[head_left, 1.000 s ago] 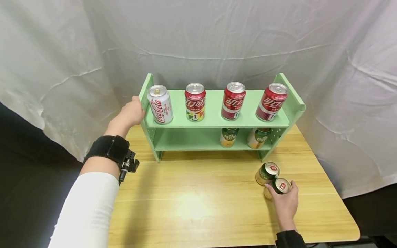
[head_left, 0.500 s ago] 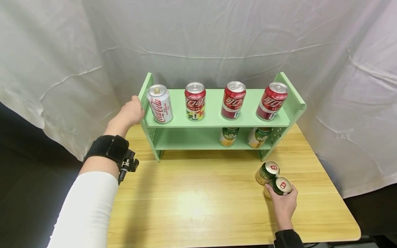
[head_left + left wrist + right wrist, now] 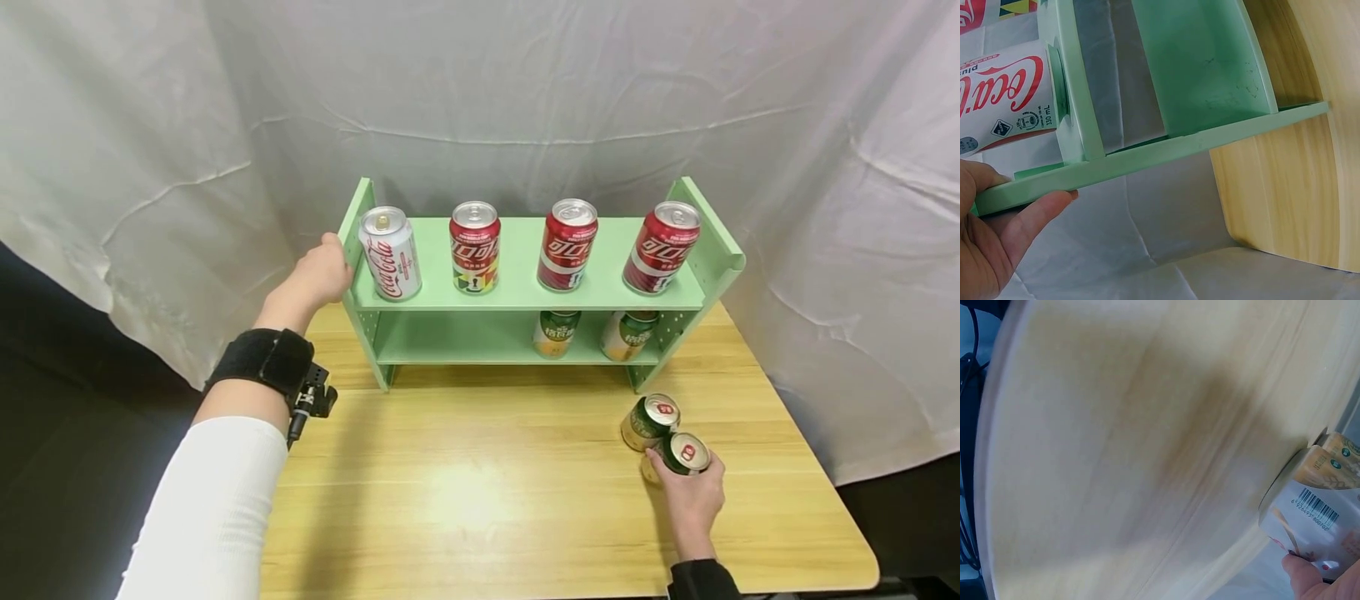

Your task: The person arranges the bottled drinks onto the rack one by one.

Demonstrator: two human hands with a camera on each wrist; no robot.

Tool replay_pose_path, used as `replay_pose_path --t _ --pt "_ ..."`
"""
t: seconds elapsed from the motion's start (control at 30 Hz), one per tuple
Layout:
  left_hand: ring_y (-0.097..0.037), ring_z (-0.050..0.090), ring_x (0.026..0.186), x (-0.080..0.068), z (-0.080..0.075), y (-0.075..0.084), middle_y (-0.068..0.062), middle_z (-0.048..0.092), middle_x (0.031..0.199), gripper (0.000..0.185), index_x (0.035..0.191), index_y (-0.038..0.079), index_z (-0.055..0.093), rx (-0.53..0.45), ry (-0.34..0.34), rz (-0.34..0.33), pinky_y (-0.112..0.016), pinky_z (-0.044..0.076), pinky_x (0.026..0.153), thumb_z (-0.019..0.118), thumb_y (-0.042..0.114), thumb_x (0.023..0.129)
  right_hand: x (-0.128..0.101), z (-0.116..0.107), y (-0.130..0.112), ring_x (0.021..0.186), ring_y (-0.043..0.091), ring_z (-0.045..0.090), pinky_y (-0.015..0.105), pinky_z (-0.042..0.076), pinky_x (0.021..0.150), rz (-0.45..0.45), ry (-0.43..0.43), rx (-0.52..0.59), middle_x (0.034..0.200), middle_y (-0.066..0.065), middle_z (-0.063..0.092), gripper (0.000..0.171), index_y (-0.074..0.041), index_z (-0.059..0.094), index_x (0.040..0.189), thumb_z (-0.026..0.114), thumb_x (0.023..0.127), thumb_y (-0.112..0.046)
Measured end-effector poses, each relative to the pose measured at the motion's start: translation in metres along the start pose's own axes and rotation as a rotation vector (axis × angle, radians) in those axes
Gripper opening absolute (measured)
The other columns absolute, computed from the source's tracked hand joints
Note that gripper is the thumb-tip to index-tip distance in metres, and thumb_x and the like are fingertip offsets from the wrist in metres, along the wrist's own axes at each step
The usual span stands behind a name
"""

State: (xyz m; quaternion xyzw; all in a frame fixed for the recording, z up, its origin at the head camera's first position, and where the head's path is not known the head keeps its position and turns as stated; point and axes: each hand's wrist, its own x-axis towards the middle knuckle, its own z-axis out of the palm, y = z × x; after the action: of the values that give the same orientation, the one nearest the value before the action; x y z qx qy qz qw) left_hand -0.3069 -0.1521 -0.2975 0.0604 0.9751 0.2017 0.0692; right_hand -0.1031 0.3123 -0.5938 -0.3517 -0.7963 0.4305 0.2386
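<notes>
My left hand [image 3: 318, 275] grips the left end panel of the green two-tier shelf [image 3: 517, 287]; in the left wrist view the thumb [image 3: 1035, 215] lies under the panel's edge [image 3: 1147, 159]. My right hand [image 3: 690, 492] grips a green and gold can [image 3: 678, 457] standing on the wooden table [image 3: 480, 492]; the right wrist view shows that can's barcode side [image 3: 1316, 519]. A second green can [image 3: 649, 421] stands just behind it, touching or nearly so. On the top shelf are a white cola can [image 3: 389, 252] beside my left hand and three red cans [image 3: 567, 244].
Two more green and gold cans [image 3: 554, 332] stand at the right of the lower shelf, whose left half is bare. White cloth [image 3: 480, 100] hangs behind and beside the table. The table's right edge [image 3: 832, 492] is close to my right hand.
Hardly anything has moved. My right hand and its can sit slightly lower and further right in the picture, and the whole scene has shifted the same way.
</notes>
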Motion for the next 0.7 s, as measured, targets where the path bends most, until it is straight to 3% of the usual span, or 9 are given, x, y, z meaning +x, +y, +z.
replay_pose_path --t 0.47,0.7 --pt "-0.033 0.052 0.077 0.0 0.003 -0.002 -0.023 0.048 0.09 0.045 0.131 -0.016 0.017 -0.024 -0.021 -0.011 -0.04 0.049 0.068 0.032 0.006 0.095 -0.011 -0.016 -0.006 0.111 0.044 0.051 0.056 0.04 0.091 0.0 0.015 -0.016 0.122 0.03 0.052 0.091 0.004 0.038 0.134 0.086 0.065 -0.03" --pt "-0.032 0.052 0.076 0.002 0.001 -0.003 -0.023 0.048 0.088 0.042 0.128 -0.016 0.02 -0.01 -0.006 0.005 -0.04 0.048 0.067 0.033 0.006 0.094 -0.017 -0.027 -0.025 0.099 0.043 0.057 0.05 0.042 0.08 -0.105 0.056 -0.049 0.112 0.028 0.059 0.083 0.006 0.048 0.124 0.089 0.061 -0.028"
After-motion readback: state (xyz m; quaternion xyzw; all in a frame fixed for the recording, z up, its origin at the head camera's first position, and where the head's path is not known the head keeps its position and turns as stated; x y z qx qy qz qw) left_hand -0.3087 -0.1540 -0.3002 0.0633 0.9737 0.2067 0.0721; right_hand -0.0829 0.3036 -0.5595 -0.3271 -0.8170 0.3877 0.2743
